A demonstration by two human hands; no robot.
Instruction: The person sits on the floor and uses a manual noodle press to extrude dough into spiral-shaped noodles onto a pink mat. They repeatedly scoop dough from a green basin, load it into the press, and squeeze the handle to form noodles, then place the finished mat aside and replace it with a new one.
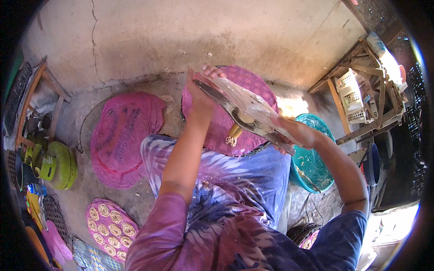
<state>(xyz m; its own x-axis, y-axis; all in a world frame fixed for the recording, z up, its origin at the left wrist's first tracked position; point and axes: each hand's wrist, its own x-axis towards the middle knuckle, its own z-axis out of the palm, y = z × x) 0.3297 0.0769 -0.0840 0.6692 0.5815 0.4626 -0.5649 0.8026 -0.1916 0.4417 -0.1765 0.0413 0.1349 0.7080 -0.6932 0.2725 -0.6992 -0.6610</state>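
Observation:
A dark board (220, 96) wrapped in clear plastic slants across in front of me, its left end higher than its right. My left hand (205, 83) is closed on the upper end, and my right hand (300, 134) grips the lower one. Beneath the board's middle protrudes a brass-coloured cylinder (235, 130). Thin pale strands of dough (231, 141) hang in a small bunch from its mouth. Below them lies a round tray covered with pink patterned cloth (257, 83), close to my knees. The board hides part of this cloth.
Another pink cloth (122, 135) lies on the floor at left. Nearer stands a pink-lined tray (110, 226) with several coiled dough nests. A teal basin (316, 158) with a stick inside sits at right. Elsewhere are a green gas cylinder (63, 165) and a white plastic basket (351, 97).

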